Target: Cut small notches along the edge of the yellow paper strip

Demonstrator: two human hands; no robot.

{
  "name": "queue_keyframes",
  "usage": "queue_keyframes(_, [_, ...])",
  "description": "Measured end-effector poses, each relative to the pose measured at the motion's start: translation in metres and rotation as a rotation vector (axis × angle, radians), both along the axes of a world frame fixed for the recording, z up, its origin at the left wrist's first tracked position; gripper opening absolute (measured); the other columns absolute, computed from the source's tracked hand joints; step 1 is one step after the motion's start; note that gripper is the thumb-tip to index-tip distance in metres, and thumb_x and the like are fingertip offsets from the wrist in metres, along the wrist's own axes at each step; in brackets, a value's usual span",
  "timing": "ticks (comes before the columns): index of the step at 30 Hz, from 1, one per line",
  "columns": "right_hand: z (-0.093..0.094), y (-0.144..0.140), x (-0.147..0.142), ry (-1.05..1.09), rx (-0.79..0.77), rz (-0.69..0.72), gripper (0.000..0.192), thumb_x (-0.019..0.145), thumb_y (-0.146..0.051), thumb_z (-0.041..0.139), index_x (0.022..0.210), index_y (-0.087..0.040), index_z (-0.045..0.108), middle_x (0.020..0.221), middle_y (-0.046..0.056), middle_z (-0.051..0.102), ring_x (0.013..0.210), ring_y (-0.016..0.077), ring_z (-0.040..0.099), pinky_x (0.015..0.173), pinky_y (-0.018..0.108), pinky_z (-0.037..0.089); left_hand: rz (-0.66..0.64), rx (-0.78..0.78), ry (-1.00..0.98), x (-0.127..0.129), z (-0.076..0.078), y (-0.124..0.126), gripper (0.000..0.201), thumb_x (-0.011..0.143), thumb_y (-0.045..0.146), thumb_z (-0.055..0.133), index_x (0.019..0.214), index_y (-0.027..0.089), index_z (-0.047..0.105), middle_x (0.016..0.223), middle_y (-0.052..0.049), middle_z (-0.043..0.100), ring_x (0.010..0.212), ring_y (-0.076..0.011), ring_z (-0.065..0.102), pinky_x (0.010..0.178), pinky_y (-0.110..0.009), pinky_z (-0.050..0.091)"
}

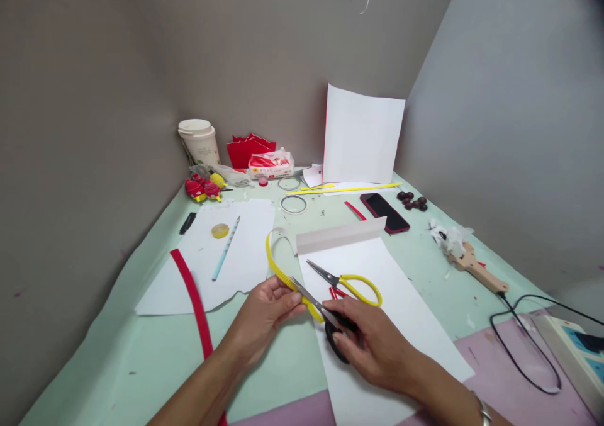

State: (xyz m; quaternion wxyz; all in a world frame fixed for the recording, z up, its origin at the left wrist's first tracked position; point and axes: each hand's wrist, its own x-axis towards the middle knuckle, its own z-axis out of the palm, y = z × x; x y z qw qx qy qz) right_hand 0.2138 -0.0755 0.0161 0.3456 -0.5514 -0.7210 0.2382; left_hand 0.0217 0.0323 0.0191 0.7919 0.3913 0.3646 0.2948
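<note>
My left hand (271, 313) pinches a yellow strip (274, 261) with a finely notched edge; its far end curls up and away. In my right hand (377, 344) is a pair of black-handled scissors (336, 344), my fingers around the handles. The blades lie along the strip close to my left thumb; whether they are parted I cannot tell. Just beyond, a second pair of scissors with yellow handles (363, 287) rests on a white sheet (401, 300), beside small red pieces (336, 292). A long red strip (192, 287) runs past my left forearm.
A pencil (226, 248) and a tape roll (219, 231) lie on paper at left. Farther back are a phone (384, 212), yellow strips (344, 189), a tissue pack (271, 163) and a lidded cup (201, 143). A corded glue gun (479, 270) and a power strip (573, 357) are at right.
</note>
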Motion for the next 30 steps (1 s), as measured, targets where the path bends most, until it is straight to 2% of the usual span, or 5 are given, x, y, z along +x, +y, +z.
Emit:
queue_keyframes(11, [0.0017,0.0016,0.0009,-0.007,-0.020,-0.006,0.042,0.081,-0.015,0.057,0.122,-0.021,0.052,0.093,0.004,0.065,0.076,0.0172,0.059,0.070,0.030,0.048,-0.014,0.005,-0.028,0.0001,0.0059,0.0006,0.024,0.078,0.028,0.074,0.097,0.014,0.070,0.099,-0.009,0.073,0.088,-0.0163,0.068,0.082,-0.026,0.053])
queue_keyframes(22, [0.0008,0.0008,-0.0007,-0.010,-0.027,-0.022,0.045,0.079,-0.015,0.059,0.122,-0.023,0.051,0.092,0.003,0.063,0.072,0.0159,0.057,0.064,0.027,0.046,-0.015,0.006,-0.005,0.0013,0.0056,-0.0021,0.027,0.074,0.028,0.076,0.098,0.015,0.070,0.100,-0.008,0.073,0.090,-0.0175,0.067,0.082,-0.028,0.053])
queue_keyframes(30, [0.0023,0.0012,-0.0003,-0.007,-0.013,-0.004,0.042,0.081,-0.016,0.058,0.122,-0.022,0.051,0.095,0.005,0.064,0.078,0.0177,0.060,0.072,0.030,0.049,-0.008,-0.009,-0.010,0.0011,0.0039,-0.0008,0.026,0.073,0.027,0.078,0.095,0.015,0.070,0.094,-0.006,0.073,0.085,-0.0162,0.067,0.080,-0.027,0.054])
